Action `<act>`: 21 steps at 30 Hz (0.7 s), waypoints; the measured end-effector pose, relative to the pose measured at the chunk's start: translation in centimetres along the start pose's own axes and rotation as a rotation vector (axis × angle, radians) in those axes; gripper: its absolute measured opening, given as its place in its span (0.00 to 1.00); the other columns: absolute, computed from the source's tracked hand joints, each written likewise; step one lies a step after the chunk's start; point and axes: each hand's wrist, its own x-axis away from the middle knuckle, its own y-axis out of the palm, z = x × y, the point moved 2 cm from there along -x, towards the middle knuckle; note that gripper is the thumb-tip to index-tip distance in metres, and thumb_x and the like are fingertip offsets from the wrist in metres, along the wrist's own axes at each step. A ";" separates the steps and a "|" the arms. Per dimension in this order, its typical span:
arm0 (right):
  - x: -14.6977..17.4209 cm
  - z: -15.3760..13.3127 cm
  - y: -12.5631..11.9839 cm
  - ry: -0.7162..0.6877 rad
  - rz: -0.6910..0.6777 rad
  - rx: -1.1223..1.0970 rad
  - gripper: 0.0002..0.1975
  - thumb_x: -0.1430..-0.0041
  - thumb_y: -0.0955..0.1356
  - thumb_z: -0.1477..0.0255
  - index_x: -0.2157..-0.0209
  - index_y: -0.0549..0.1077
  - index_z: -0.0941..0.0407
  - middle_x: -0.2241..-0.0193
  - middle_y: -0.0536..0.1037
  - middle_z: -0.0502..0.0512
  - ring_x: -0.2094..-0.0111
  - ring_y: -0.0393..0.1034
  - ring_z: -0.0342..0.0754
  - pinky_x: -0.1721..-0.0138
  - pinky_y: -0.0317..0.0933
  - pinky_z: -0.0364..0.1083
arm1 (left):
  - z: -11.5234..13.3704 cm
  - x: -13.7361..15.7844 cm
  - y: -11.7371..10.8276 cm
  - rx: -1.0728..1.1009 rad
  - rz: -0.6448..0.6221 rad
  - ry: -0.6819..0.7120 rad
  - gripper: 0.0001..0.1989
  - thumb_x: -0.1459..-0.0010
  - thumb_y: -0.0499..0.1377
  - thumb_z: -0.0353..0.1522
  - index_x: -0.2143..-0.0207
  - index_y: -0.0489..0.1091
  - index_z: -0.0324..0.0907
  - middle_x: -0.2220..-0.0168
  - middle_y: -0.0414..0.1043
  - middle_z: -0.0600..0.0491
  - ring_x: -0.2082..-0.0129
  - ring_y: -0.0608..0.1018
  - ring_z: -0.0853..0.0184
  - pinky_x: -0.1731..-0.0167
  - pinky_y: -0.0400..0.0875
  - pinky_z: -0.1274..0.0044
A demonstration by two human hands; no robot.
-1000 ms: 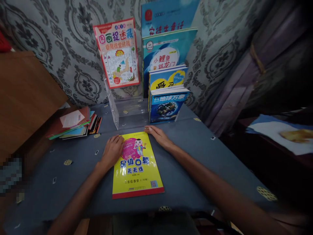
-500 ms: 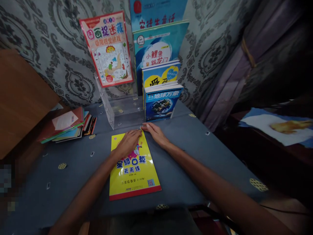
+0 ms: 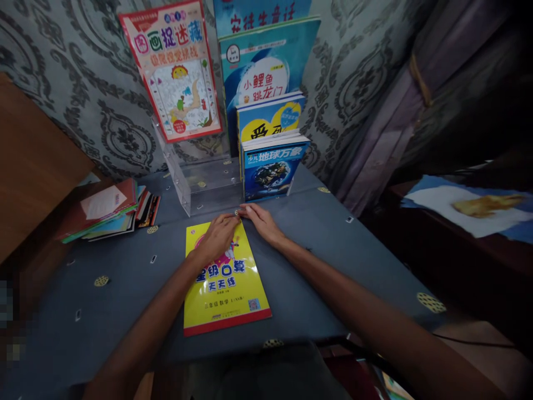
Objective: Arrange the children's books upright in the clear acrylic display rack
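Observation:
A yellow workbook (image 3: 229, 303) with a red bottom band lies closed and cover up on the table. My left hand (image 3: 217, 239) rests flat over its upper part, fingers stretched toward the top right corner. Just beyond that corner is my right hand (image 3: 263, 224), its fingers extended toward the left fingertips. Both hands' fingertips nearly meet there; whether the right ones touch the workbook I cannot tell. Behind them stands a clear acrylic book rack (image 3: 208, 197). A blue magazine (image 3: 272, 172) with a globe on its cover fills the rack's front right slot.
In the rack's upper tiers stand a red-bordered picture book (image 3: 185, 97), a teal book (image 3: 287, 61) and a blue-and-yellow book (image 3: 258, 119). A stack of books and folders (image 3: 100, 214) lies at the left of the dark cloth-covered table (image 3: 129, 289). A curtain (image 3: 387, 128) hangs at right.
The view has shifted slightly, so the rack and books sit a little higher and further left. Both hands stay at the workbook's top right corner; the workbook remains closed.

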 end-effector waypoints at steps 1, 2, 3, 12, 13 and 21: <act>0.0 0.0 0.0 -0.007 -0.004 -0.001 0.23 0.32 0.60 0.52 0.48 0.73 0.54 0.53 0.82 0.59 0.49 0.76 0.52 0.43 0.66 0.56 | 0.1 0.2 0.0 -0.018 -0.004 0.011 0.16 0.31 0.47 0.28 0.45 0.67 0.41 0.44 0.73 0.45 0.39 0.66 0.56 0.42 0.64 0.59; 0.0 0.0 0.0 -0.014 -0.009 -0.001 0.24 0.32 0.60 0.52 0.49 0.73 0.54 0.53 0.82 0.59 0.49 0.76 0.53 0.43 0.66 0.56 | 0.3 0.3 0.0 -0.036 -0.014 0.022 0.17 0.31 0.48 0.29 0.44 0.67 0.41 0.43 0.72 0.46 0.37 0.66 0.56 0.40 0.62 0.59; 0.0 0.0 0.0 -0.018 -0.012 0.003 0.24 0.32 0.60 0.52 0.49 0.73 0.55 0.53 0.82 0.60 0.49 0.76 0.53 0.44 0.67 0.56 | 0.5 0.5 -0.1 -0.051 -0.027 0.031 0.17 0.30 0.48 0.30 0.44 0.67 0.41 0.42 0.72 0.46 0.37 0.65 0.56 0.40 0.61 0.59; 0.4 -1.1 0.0 -0.054 0.034 0.085 0.22 0.31 0.60 0.54 0.51 0.74 0.54 0.57 0.83 0.57 0.51 0.78 0.52 0.47 0.68 0.53 | 1.4 1.0 0.0 -0.104 -0.059 0.039 0.18 0.29 0.47 0.33 0.43 0.69 0.42 0.40 0.70 0.46 0.37 0.66 0.57 0.39 0.60 0.61; 0.5 -1.2 0.1 -0.060 0.037 0.097 0.21 0.31 0.60 0.55 0.51 0.74 0.54 0.58 0.84 0.57 0.52 0.78 0.52 0.47 0.68 0.53 | 1.5 1.0 -0.1 -0.111 -0.057 0.043 0.18 0.29 0.47 0.33 0.43 0.69 0.41 0.41 0.70 0.45 0.38 0.67 0.57 0.40 0.61 0.61; 1.0 -2.2 0.3 -0.115 -0.012 0.246 0.23 0.30 0.57 0.54 0.57 0.75 0.55 0.60 0.83 0.57 0.55 0.78 0.52 0.53 0.68 0.50 | 3.0 2.2 -1.0 0.025 -0.088 0.140 0.18 0.28 0.45 0.34 0.44 0.70 0.42 0.46 0.72 0.45 0.44 0.72 0.59 0.43 0.66 0.62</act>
